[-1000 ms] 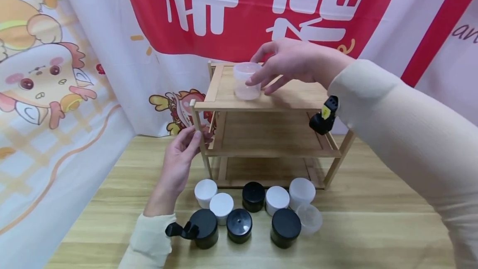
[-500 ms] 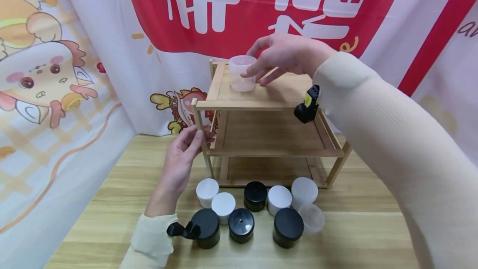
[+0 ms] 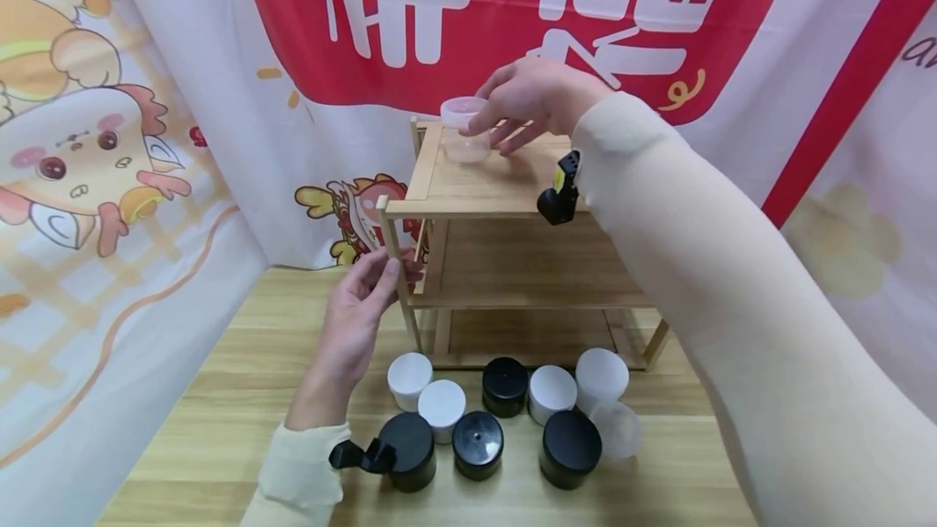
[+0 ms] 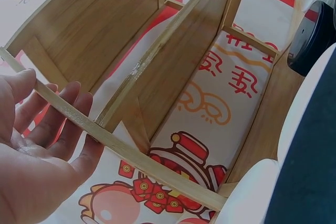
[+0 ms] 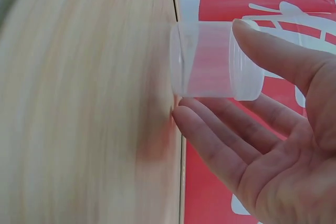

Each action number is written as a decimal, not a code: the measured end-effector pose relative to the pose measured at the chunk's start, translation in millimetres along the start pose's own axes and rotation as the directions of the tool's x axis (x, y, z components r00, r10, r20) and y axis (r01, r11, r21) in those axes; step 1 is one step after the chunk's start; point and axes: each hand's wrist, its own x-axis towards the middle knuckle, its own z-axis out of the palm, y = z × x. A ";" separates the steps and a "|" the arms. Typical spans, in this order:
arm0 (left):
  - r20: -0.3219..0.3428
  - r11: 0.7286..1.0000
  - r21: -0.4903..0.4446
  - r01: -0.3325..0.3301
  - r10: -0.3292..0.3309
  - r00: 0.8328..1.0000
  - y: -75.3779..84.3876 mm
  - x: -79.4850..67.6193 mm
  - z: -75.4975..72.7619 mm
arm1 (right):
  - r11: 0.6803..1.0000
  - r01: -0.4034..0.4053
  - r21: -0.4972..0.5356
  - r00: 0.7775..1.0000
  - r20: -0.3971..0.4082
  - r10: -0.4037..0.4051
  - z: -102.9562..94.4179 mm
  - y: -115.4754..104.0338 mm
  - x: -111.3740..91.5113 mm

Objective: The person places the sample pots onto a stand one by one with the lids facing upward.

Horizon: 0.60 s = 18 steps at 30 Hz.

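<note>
Clear plastic, with a screw rim at its top: this is the small jar (image 3: pixel 464 131) on the top board of the wooden shelf (image 3: pixel 483 185), at the back left corner, upper middle of the head view. The right hand (image 3: pixel 529 97) is over it, the thumb on the rim and the other fingers stretched along its side. In the right wrist view the jar (image 5: pixel 215 60) fills the upper middle, the thumb tip lies on its rim and the fingers (image 5: pixel 220 145) touch the board below it; they are nearly straight, not closed around the jar. This view is blurred on its left side.

The left hand (image 3: pixel 359 311) is in the middle left of the head view and holds the front left post (image 3: pixel 395 254) of the shelf. The left wrist view shows what the head view does not: the thin post (image 4: pixel 110 140) runs across the fingers (image 4: pixel 58 124), which curl behind it.

On the bench (image 3: pixel 220 397), in front of the shelf, stands a group of white and black jars (image 3: pixel 505 413). The red banner (image 3: pixel 512 6) behind carries big white characters, cut by the frame, so I cannot read them. A black wrist camera (image 3: pixel 558 189) sits under the right sleeve.
</note>
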 end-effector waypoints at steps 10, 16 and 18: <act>-0.004 1.000 -0.013 -0.007 0.007 1.000 0.8 0.0 -0.6 | 0.997 -0.041 0.067 0.998 -0.050 0.045 7.4 -6.3 8.2; -0.002 1.000 -0.014 -0.004 0.004 1.000 0.5 -1.2 -0.1 | 0.989 -0.067 0.135 0.994 -0.082 0.078 10.6 -6.5 11.3; 0.002 1.000 -0.019 -0.007 0.007 1.000 0.2 -1.3 0.4 | 0.984 -0.077 0.159 0.991 -0.092 0.092 11.4 -7.0 12.3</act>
